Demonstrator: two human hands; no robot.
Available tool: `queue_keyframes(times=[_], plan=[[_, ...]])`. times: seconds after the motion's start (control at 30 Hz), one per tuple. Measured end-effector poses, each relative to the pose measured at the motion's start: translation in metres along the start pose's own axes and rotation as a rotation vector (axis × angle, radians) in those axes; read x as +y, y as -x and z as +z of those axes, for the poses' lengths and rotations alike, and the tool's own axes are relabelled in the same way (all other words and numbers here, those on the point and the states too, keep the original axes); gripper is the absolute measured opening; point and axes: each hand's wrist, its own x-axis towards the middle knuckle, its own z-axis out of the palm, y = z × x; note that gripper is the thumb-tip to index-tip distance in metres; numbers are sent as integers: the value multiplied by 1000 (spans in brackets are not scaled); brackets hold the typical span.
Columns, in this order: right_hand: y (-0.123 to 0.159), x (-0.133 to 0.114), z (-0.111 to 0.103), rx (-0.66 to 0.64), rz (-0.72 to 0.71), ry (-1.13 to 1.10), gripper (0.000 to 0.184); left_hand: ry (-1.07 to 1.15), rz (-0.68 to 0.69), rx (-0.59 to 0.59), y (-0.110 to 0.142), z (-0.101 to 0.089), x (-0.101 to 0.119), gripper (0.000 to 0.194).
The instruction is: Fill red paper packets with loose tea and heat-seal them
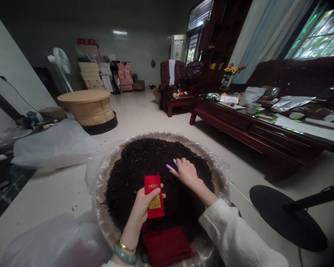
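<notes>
My left hand is closed around a flat red packet with gold lettering and a yellow panel, its thumb across the front. The packet is held upright above a heap of dark, twisted dried tea leaves. To its right, my right hand hovers over the leaves with curled fingers. A slim lilac item sticks out from these fingers; its kind is unclear. The leaves fill a wide round basket lined with clear plastic. At its near edge lies a stack of red packets, partly blurred.
Clear plastic bags lie on the floor at left. Behind them stand a round drum-shaped table and a white fan. A cluttered dark wooden table is at right, with a black round stand base nearer.
</notes>
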Motion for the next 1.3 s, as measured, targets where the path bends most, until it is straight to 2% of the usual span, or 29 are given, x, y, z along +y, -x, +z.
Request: queue_keyframes(times=[0.13, 0.33, 0.47, 0.6, 0.67, 0.73, 0.8, 0.87, 0.97, 1.07, 1.3], plan=[[1, 4, 0, -73, 50, -106, 35, -16, 24, -1, 3, 3, 0, 50], [2, 5, 4, -84, 28, -228, 29, -29, 63, 19, 5, 4, 1, 52], [6, 6, 10, -35, 6, -290, 34, -19, 66, 49, 6, 5, 0, 52], [4, 14, 20, 48, -31, -323, 50, -7, 78, 54, 7, 4, -1, 51], [1, 21, 20, 76, -94, -408, 55, -8, 87, 55, 6, 4, -1, 51], [-1, 28, 11, 50, -221, -575, 55, -10, 88, 52, 6, 4, -1, 51], [0, 30, -5, -54, -383, -752, 54, -10, 89, 49, 5, 4, -1, 53], [3, 27, -24, -203, -520, -831, 55, -12, 88, 46, 5, 5, -1, 54], [7, 12, -47, -350, -650, -766, 56, -24, 92, 27, 6, 8, -2, 53], [8, -4, -56, -418, -732, -672, 47, -29, 96, 35, 6, 9, -1, 53], [10, -15, -54, -400, -767, -694, 33, -52, 74, 48, 8, 8, -1, 51]])
